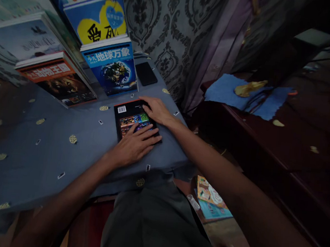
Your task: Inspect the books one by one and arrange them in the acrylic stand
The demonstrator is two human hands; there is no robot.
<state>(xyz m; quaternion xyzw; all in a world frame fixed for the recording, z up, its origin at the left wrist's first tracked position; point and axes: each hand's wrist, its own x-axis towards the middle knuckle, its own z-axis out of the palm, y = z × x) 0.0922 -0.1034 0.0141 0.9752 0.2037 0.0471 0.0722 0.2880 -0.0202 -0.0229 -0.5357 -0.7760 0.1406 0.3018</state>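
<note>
A dark book [127, 115] lies back cover up on the blue tablecloth, its barcode at the far left corner and small coloured pictures across its middle. My left hand [135, 144] rests flat over the near part of the cover, fingers stretched out and slightly spread. At the far right corner, my right hand [158, 110] lies on the book's edge with its fingers extended, covering that corner. Just beyond stand a blue book with a globe [116, 71] and an orange-topped book with a lion [62, 79], both upright and leaning back.
Behind are a blue and yellow book [98, 18] and a pale book [20, 43]. A black phone [146, 74] lies near the patterned curtain [169, 22]. To the right, a dark red table [249, 128] carries a blue cloth [224, 88]. Books [212, 203] lie low beside my legs.
</note>
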